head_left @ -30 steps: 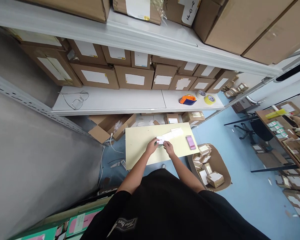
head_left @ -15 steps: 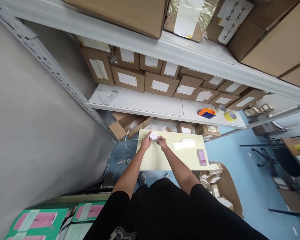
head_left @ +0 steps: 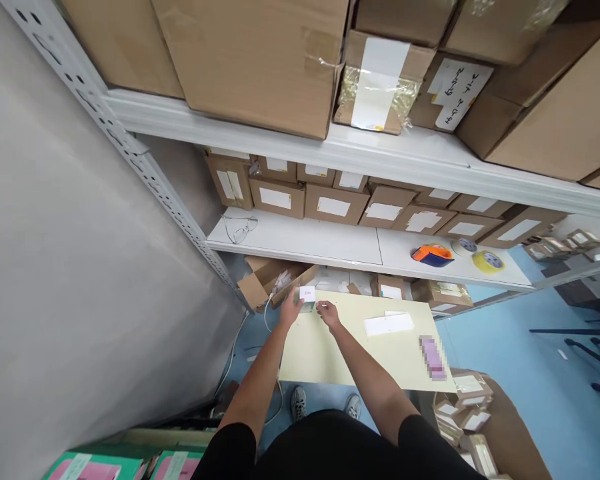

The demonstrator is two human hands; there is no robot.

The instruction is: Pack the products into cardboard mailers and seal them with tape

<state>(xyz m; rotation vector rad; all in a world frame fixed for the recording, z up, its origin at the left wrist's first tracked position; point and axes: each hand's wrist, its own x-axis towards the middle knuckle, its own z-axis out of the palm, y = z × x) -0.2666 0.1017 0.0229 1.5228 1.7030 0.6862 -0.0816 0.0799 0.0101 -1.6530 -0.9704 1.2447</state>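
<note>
At the table's far left, my left hand (head_left: pixel 290 309) is closed on a small box (head_left: pixel 307 299). The box has a white top with tiny print and a greenish lower side. My right hand (head_left: pixel 327 312) is just to the right of it, slightly apart, with fingers pinched together. Whatever may be between those fingertips is too small to make out. Both hands are over the pale yellow tabletop (head_left: pixel 330 353). White strips of paper or labels (head_left: pixel 389 324) lie right of my right hand, and a blurred purple item (head_left: pixel 433 357) lies near the right edge.
Above the table, a white shelf (head_left: pixel 300 237) bears glasses (head_left: pixel 243 230), an orange-and-blue tape dispenser (head_left: pixel 433 255), a yellow tape roll (head_left: pixel 489 261) and labelled cartons (head_left: pixel 335 203). An opened carton (head_left: pixel 255 290) stands behind left. A large carton of small boxes (head_left: pixel 510 413) is at lower right.
The view has tilted and shifted, so everything sits lower in the picture. My right hand has come away from the box, whose greenish side now shows. My left hand still holds it.
</note>
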